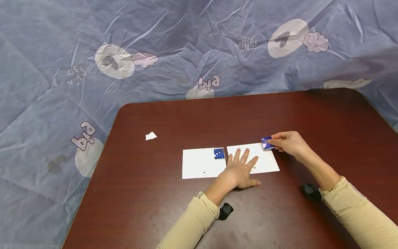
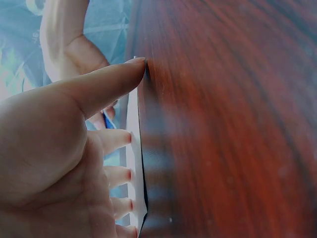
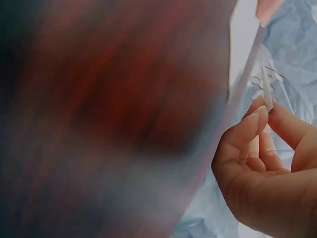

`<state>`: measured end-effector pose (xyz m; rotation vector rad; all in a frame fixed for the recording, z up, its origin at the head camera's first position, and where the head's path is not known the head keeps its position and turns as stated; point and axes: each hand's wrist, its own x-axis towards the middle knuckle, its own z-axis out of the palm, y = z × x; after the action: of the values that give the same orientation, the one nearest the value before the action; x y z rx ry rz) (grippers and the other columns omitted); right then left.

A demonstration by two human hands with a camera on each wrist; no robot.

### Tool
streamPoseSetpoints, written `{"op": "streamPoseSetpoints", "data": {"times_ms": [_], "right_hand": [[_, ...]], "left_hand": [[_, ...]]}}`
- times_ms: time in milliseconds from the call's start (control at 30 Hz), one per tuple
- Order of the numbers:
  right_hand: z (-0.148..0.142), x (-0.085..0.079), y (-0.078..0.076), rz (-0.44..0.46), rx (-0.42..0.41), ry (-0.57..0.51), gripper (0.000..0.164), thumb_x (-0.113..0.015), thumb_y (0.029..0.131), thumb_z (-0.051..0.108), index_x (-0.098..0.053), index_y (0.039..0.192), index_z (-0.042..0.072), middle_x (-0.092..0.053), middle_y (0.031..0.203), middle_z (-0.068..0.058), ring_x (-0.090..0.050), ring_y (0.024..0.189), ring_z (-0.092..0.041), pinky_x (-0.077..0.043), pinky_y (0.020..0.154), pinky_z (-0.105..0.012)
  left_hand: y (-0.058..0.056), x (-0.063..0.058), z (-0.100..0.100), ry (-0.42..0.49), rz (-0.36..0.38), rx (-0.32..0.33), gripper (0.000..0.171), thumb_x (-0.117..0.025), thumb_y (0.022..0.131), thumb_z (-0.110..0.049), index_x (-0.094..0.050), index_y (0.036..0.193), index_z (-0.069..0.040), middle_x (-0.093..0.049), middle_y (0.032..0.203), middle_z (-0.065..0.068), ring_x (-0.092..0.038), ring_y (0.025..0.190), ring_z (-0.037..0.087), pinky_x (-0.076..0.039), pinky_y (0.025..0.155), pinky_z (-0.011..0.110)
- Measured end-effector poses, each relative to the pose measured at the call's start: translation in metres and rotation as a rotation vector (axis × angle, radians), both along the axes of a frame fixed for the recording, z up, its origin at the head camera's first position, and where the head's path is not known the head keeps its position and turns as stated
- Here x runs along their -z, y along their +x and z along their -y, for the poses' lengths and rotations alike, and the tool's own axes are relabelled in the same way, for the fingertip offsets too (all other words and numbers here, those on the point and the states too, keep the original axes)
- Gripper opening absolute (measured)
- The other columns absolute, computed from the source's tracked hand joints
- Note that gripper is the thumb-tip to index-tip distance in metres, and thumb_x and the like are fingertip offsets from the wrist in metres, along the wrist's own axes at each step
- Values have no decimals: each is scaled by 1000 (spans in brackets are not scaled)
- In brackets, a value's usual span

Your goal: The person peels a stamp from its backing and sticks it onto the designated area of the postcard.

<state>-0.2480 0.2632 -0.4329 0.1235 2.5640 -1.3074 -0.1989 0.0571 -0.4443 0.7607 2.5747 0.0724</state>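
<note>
Two white cards lie side by side: the left card (image 1: 199, 165) and the right card (image 1: 264, 160), each with a tiny dark mark near its lower edge. A small dark-blue stamp-like square with pale moon shapes (image 1: 219, 153) sits in the left card's upper right corner. My left hand (image 1: 238, 173) spreads its fingers flat over the right card's left part, thumb on the table. At that card's upper right corner, my right hand (image 1: 290, 142) pinches a second blue stamp-like square (image 1: 266, 142). In the right wrist view this square (image 3: 267, 89) appears edge-on; whether it touches the card is unclear.
A torn white paper scrap (image 1: 151, 136) lies on the dark red-brown table (image 1: 140, 193), left of the cards. Behind the table hangs a wrinkled blue printed sheet (image 1: 174, 41). Black wrist devices (image 1: 226, 211) show beside both forearms.
</note>
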Motion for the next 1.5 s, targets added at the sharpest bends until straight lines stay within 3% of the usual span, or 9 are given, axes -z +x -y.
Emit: {"op": "streamPoseSetpoints", "data": {"times_ms": [267,567,1500], "right_hand": [[1,7,0,34,-12,8,39,-64,93,20,-58,115,-12,-66,93,-9,-58,77,-20,-52,66,-26],[5,8,1,74,-24,2,33,-61,95,17,-59,113,-11,-64,87,-8,-55,77,-21,-50,67,-28],[7,11,9,-32,-8,57,30,-65,92,15,-62,106,-11,-69,81,-10,-58,68,-19,-50,60,-29]], "left_hand": [[-1,-1,-3,-6,-13,13,82,-52,88,-64,-12,153,-36,1,159,-1,3,144,24,-10,113,41],[1,-1,-3,10,-13,9,80,-51,88,-63,-13,153,-35,-1,159,-1,2,144,23,-11,113,41],[2,0,-4,-1,-29,12,80,-51,88,-63,-13,153,-34,-1,159,0,1,144,24,-11,113,42]]}}
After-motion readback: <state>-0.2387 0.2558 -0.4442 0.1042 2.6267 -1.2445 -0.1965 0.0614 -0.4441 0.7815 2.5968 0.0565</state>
